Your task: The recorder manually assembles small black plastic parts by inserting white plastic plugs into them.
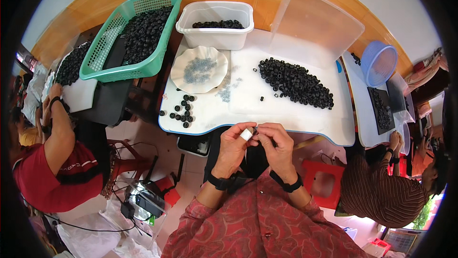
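Note:
Just off the front edge of the white table point(305, 126), my left hand point(230, 149) and my right hand point(277, 149) meet, fingertips pinched together. Between them is a small black part point(255, 130), mostly covered by the fingers, so its exact form is hidden. White tape point(246, 135) wraps a digit of my left hand. Beyond my hands, a long heap of small black ring-like parts point(296, 81) lies on the table. A scalloped cream dish point(179, 69) holds many tiny silvery pieces point(199, 70). Several round black pieces point(186, 112) sit loose at the table's left front corner.
A white tub point(214, 38) with black parts stands at the back, beside a green basket point(138, 70) heaped with more. A clear plastic lid point(319, 24) leans on the wall. A blue basket point(379, 62) stands right. People work at both sides; a red stool point(310, 172) is nearby.

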A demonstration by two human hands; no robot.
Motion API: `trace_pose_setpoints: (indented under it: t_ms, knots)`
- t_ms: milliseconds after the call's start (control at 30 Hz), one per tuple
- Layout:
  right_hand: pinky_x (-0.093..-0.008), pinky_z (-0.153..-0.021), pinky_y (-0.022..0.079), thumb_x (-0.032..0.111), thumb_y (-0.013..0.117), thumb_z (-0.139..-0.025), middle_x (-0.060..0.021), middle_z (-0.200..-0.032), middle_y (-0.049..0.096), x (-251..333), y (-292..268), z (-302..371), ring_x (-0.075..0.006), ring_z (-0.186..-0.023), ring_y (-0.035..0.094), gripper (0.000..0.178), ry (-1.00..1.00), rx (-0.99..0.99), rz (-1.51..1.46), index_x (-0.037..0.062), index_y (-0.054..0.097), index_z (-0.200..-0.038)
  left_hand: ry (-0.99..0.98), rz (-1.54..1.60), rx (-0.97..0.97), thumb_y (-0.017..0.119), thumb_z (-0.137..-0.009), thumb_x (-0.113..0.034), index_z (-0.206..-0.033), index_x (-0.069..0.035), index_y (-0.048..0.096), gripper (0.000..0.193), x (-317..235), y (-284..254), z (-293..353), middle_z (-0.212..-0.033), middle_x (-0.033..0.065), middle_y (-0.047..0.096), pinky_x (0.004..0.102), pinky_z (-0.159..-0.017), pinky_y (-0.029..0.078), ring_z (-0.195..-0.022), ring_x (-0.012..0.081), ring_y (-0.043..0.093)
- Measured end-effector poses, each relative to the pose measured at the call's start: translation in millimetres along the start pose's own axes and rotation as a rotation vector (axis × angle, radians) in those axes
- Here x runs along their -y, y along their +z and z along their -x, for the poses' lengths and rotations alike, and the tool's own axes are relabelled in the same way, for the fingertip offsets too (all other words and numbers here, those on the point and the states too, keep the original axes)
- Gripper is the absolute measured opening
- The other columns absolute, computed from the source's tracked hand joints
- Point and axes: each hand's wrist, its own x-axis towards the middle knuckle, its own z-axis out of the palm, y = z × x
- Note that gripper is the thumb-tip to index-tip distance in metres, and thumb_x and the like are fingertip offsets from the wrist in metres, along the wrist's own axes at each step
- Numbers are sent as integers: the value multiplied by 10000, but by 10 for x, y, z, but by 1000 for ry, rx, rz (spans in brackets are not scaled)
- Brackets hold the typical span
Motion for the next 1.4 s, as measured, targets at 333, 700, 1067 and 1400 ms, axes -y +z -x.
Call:
trace_pose_setpoints:
  t_ms: [333, 700, 1067, 1400]
  knots:
    - [-303, -610, 480, -32, 634, -868, -119, -850, 614, -808, -79, -412, -210, -687, 613, 119, 56, -184, 384, -8, 670, -978, -6, 129, -7, 600, -962, -69, -1177, 23, 631, 236, -35, -264, -158, -1021, 104, 673, 291, -738, 589, -853, 185, 683]
    - [-409, -638, 495, 31, 620, -884, -136, -877, 572, -1069, -140, -704, -324, -729, 606, 129, -1, -244, 683, 56, 671, -1000, -20, 170, -15, 612, -956, -62, -1169, 24, 633, 231, -24, -343, -275, -1061, 114, 667, 299, -790, 579, -892, 198, 678]
    - [-440, -659, 503, 54, 619, -875, -129, -934, 539, -1073, -80, -740, -335, -806, 610, 73, -24, -138, 890, 37, 630, -946, -42, 178, -2, 572, -971, -36, -1175, 16, 628, 217, -38, -408, -264, -1115, 132, 655, 291, -800, 578, -901, 178, 669]
    - [-438, -672, 510, 25, 600, -874, -157, -946, 547, -921, -87, -535, -360, -819, 605, 158, 26, 3, 951, 17, 650, -1023, -68, 302, 7, 608, -954, -70, -1191, 26, 621, 256, -79, -390, -266, -1097, 159, 653, 269, -771, 527, -863, 155, 615]
